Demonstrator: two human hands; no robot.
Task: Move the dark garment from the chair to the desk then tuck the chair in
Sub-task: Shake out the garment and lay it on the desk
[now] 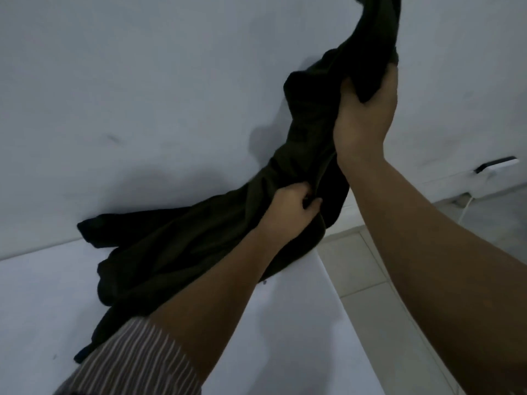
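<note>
The dark garment (199, 240) stretches from the top right of the view down onto the white desk (51, 303), where its lower part lies bunched against the wall. My right hand (368, 115) grips the cloth high up, its upper end running out of frame. My left hand (293, 209) is closed on a fold lower down, just above the desk's right edge. The chair is not in view.
A pale wall (142, 95) rises directly behind the desk. To the right of the desk lies a tiled floor (368, 269). A white power strip with a dark plug (496, 163) and a white cable sit by the wall at far right.
</note>
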